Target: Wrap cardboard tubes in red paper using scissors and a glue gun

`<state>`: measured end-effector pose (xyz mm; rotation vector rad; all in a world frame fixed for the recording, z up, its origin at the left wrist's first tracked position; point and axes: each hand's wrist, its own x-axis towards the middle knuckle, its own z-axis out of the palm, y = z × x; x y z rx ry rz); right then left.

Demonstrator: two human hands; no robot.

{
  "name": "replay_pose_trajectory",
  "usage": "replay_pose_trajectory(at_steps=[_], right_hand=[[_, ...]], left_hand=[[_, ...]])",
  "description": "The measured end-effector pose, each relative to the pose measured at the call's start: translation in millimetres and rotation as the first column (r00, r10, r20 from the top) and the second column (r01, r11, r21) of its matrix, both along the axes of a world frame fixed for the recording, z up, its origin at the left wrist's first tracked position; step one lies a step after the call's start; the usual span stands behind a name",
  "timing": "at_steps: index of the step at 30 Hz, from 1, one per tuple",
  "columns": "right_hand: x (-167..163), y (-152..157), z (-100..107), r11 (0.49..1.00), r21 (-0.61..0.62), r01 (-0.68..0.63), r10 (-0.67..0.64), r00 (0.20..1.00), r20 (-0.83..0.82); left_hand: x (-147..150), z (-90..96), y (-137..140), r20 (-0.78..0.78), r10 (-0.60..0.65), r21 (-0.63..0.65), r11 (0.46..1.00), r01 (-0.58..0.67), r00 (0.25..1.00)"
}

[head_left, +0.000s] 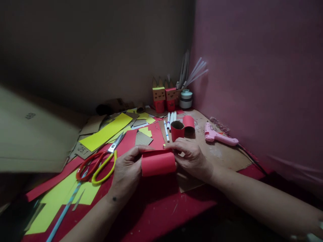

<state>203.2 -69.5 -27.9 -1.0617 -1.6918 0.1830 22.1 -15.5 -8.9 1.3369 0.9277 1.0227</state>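
Note:
Between my two hands, near the table's front, is a red paper-covered tube [158, 163] lying sideways, with a loose paper edge raised along its top. My left hand [130, 166] grips its left end, thumb along the upper edge. At the other end my right hand [190, 156] pinches the paper with thumb and index finger. Just beyond my right hand stands an upright red-wrapped cardboard tube [177, 131], open at the top. Another red tube [188, 123] lies behind it. Scissors [103, 160] with red and yellow handles rest left of my left hand.
A pink glue gun [219, 136] lies at the right with its cord trailing. Several markers [171, 119] sit mid-table. Yellow paper [107, 131] and cardboard scraps cover the left, beside a blue striped stick [67, 208]. Two face-decorated holders [158, 99] and a jar [186, 99] stand at the back.

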Motion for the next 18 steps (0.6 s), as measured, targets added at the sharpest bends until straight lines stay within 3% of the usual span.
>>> replay_pose_trajectory(at_steps=[5,9,13,18], right_hand=[[-3.0,0.4,1.9,0.978,-0.189,-0.089,0.033,0.959,-0.281],[-3.3,1.8,3.7,0.954,-0.238,-0.184,0.053,0.882,-0.468],[-4.6,1.0,2.2,0.952,-0.273,-0.135,0.008,0.907,-0.421],[-8.3,0.8,-2.0,0.966,-0.246,-0.082,0.032,0.979,-0.2]], left_hand=[[2.4,3.6,5.9,0.08,-0.047,-0.236,0.97,0.064,0.996],[4.9,2.7,11.2,0.057,-0.044,-0.262,0.963,0.057,0.997],[8.3,3.1,10.2,0.082,-0.01,-0.276,0.961,0.033,0.997],[11.4,4.4,3.7,0.109,0.024,-0.31,0.951,0.012,0.994]])
